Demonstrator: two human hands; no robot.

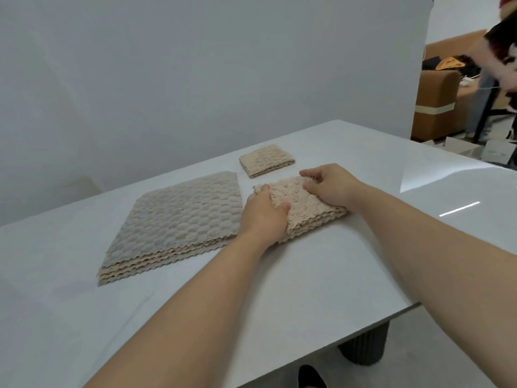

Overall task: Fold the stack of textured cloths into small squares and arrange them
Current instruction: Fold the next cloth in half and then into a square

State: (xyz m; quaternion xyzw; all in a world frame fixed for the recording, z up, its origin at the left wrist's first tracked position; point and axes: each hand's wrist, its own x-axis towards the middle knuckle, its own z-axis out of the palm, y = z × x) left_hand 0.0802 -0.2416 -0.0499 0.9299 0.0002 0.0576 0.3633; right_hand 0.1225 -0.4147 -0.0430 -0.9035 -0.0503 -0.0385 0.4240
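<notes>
A stack of unfolded grey-beige textured cloths point(179, 219) lies flat on the white table point(84, 303), left of centre. Just to its right sits a beige cloth folded into a thick square point(302, 208). My left hand point(263, 217) grips that cloth's left edge, thumb on top and fingers curled round the side. My right hand point(327, 186) pinches its far right part with curled fingers. Farther back lies a small folded beige square point(267, 161), apart from both hands.
The table's right corner and front edge point(414, 306) run close to my right forearm, with a dark ribbed leg point(363, 348) below. A plain grey wall stands behind. At the far right, another person's blurred arm point(500, 60), a brown sofa point(436, 105) and boxes.
</notes>
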